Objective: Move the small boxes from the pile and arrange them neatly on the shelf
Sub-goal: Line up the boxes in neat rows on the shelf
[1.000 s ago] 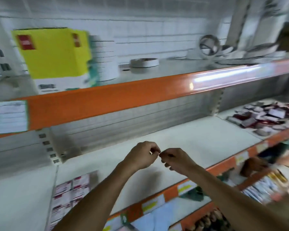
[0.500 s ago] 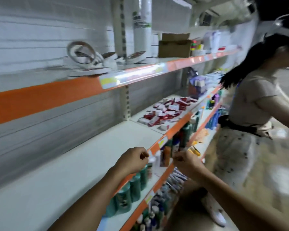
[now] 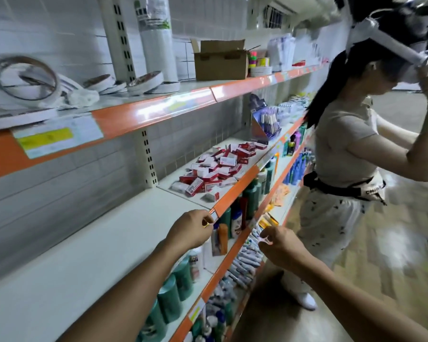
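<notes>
A loose pile of small red and white boxes (image 3: 216,169) lies on the right section of the white middle shelf (image 3: 97,245). My left hand (image 3: 192,229) hovers at the shelf's orange front edge, below and left of the pile, with curled fingers and thumb and forefinger pinched together. My right hand (image 3: 279,244) is off the shelf, over the aisle side, fingers curled; it pinches what looks like a small pale loop (image 3: 265,240). Neither hand touches the boxes.
A person in a beige top (image 3: 344,149) stands in the aisle at the right, close to the pile. The upper shelf carries tape rolls (image 3: 27,82) and an open cardboard box (image 3: 220,61). Bottles (image 3: 174,298) fill the lower shelves.
The view has swung right along the shelf, bringing the pile closer and the person into sight. My hands, pinched together a second ago, have drawn apart.
</notes>
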Tool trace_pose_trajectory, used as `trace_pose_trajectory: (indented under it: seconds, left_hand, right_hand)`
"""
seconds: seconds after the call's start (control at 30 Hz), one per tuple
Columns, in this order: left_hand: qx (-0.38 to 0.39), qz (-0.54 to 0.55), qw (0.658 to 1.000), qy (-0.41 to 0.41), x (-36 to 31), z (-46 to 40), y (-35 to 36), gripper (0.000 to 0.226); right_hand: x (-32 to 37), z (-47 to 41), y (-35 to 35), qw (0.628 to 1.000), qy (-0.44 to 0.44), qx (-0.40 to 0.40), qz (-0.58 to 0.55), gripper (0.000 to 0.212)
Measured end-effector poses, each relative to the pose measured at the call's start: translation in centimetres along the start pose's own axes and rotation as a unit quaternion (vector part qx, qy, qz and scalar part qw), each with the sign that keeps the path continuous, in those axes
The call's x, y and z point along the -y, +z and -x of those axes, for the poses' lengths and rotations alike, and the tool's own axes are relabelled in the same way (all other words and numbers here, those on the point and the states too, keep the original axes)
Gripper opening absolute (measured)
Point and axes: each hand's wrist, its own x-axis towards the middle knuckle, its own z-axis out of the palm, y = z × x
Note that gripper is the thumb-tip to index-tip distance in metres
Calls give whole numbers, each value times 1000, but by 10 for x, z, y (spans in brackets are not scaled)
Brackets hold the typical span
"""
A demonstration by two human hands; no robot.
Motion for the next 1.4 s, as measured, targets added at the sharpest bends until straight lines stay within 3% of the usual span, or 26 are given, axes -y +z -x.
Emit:
trace_pose_trajectory:
  seconds: [0.27,0.63,0.8,1.0,1.23,1.4]
  left_hand:
    - [-18,-2,999,29,-6,-109,-1,26]
    - [-69,-8,997,35,5,-232,-27,21]
    - [-80,0,996,-26,20,-264,-36,20]
    - [-86,2,992,-90,35,-295,-36,14]
    - [-82,-33,984,-154,40,-329,-44,25]
    - [-86,-48,974,-202,27,-341,-45,32]
  right_hand:
    - [-16,-93,-3,1000,24,-1,8,24]
    - [-8,-224,-14,1000,-17,-1,-12,18]
    - [-3,-271,-15,999,-41,-5,-16,30]
    - [-3,-330,-14,994,-106,7,-6,29]
    - [-11,-418,-23,986,-165,31,-5,34]
    - [-7,-470,-42,973,-226,45,-3,12]
